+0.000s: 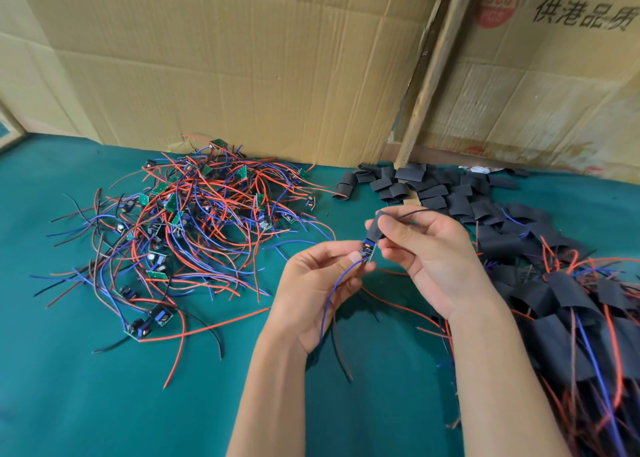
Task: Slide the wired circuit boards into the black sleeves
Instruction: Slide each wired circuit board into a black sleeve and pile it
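My left hand (317,285) pinches a small wired circuit board (367,250) at its lower end, and a blue wire hangs from it across my palm. My right hand (420,248) pinches a black sleeve (375,228) that covers the board's upper end. Black and red wires stick out of the sleeve's top toward the right. Both hands hover above the green table (86,387) at centre.
A tangled pile of bare wired boards (187,224) lies at left. Loose empty black sleeves (426,186) lie at the back right. Sleeved boards with wires (571,318) are heaped along the right edge. Cardboard sheets (242,58) stand behind the table.
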